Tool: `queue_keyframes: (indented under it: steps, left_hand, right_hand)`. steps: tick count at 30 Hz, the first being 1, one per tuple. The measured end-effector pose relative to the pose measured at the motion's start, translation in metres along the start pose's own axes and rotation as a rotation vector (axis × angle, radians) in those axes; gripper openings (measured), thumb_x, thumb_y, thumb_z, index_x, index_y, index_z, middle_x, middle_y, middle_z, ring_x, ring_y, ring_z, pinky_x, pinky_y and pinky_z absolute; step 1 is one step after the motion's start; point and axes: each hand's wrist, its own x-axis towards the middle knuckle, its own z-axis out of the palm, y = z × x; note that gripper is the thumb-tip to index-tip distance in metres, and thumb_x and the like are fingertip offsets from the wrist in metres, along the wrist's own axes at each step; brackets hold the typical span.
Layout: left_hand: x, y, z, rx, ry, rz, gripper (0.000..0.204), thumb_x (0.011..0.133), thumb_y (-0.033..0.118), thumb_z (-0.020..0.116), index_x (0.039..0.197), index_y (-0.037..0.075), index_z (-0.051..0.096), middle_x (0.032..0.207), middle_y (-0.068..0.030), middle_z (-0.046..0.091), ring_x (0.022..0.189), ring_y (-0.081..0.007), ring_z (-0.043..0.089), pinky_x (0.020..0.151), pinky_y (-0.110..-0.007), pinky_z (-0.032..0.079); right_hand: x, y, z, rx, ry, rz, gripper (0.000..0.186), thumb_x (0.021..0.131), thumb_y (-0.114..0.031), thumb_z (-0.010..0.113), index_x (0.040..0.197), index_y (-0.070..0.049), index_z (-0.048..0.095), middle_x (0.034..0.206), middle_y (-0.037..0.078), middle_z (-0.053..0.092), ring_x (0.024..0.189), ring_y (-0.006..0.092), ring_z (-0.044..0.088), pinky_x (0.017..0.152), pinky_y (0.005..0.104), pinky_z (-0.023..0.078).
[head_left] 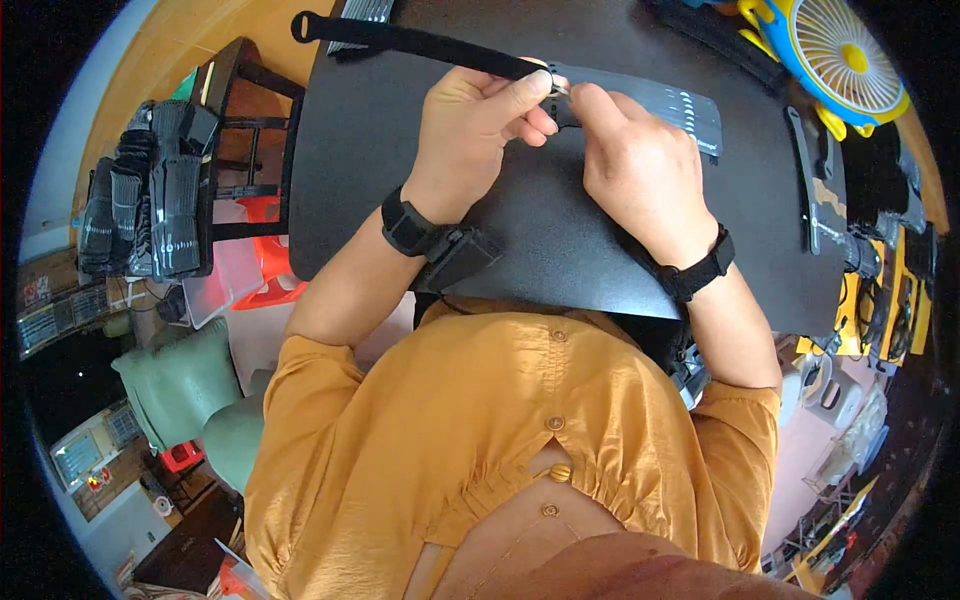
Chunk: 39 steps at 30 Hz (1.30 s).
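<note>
My left hand point(480, 135) pinches a long black fabric strap point(420, 42) near one end; the strap stretches up and left to a looped tip. Right beside it, my right hand point(640, 170) has its fingers closed around a small light-coloured metal piece point(559, 86) at the strap's end, partly hidden by the fingertips. Behind both hands lies a flat grey-black piece point(680, 115) with printed white marks, on the dark tabletop point(360, 170). Both wrists wear black bands.
Stacks of dark packaged pieces point(150, 200) sit at the left. A blue-and-yellow fan point(850, 55) stands at the back right. Long dark pieces point(805, 175) lie along the right edge, with more dark items point(880, 190) beyond. A green padded seat point(175, 385) is at lower left.
</note>
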Motion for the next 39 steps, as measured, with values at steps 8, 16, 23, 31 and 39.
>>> queue_keyframes:
  steps: [8,16,23,31,39]
  left_hand:
    - [-0.001,0.003,0.003,0.208,0.064,0.064,0.015,0.088,0.009,0.068,0.097,-0.002,0.067,0.084,-0.0107,0.07,0.069,-0.0133,0.068,0.061,-0.022,0.054]
    - [0.0,0.0,-0.002,0.018,0.014,0.069,0.015,0.091,0.01,0.064,0.101,-0.001,0.067,0.089,-0.009,0.07,0.072,-0.0125,0.066,0.064,-0.021,0.053]
    - [0.0,0.004,-0.005,-0.097,-0.049,0.049,0.016,0.093,0.01,0.061,0.103,-0.001,0.066,0.09,-0.0082,0.07,0.075,-0.0121,0.066,0.07,-0.022,0.053]
    - [-0.006,0.0,0.003,0.087,-0.031,0.016,0.019,0.094,0.014,0.06,0.106,0.0,0.061,0.092,-0.0059,0.066,0.08,-0.0113,0.065,0.074,-0.023,0.054]
    - [-0.001,0.001,-0.004,0.064,-0.137,-0.013,0.017,0.096,0.016,0.058,0.104,0.001,0.063,0.091,-0.0031,0.065,0.082,-0.0094,0.063,0.076,-0.021,0.053]
  right_hand:
    - [-0.002,0.0,0.002,0.001,-0.018,0.016,0.011,0.079,-0.007,0.057,0.09,-0.009,0.054,0.071,0.011,0.06,0.062,0.0316,0.065,0.052,0.0404,0.053]
    - [-0.002,0.003,0.007,0.296,-0.037,0.103,0.006,0.086,-0.009,0.057,0.092,-0.007,0.055,0.076,0.014,0.064,0.065,0.0349,0.064,0.057,0.0438,0.052]
    - [0.004,0.011,0.007,0.838,-0.04,0.386,0.014,0.091,-0.018,0.065,0.094,-0.005,0.067,0.077,0.009,0.065,0.072,0.0153,0.061,0.067,0.0285,0.048]
    - [0.004,0.006,0.017,0.837,0.123,0.28,0.014,0.087,-0.015,0.071,0.094,-0.003,0.069,0.085,0.004,0.068,0.081,0.0101,0.062,0.075,0.0255,0.049]
    - [0.007,0.005,0.004,1.066,-0.148,0.673,0.016,0.089,-0.016,0.068,0.099,-0.003,0.07,0.081,0.001,0.069,0.078,0.0083,0.062,0.073,0.0244,0.05]
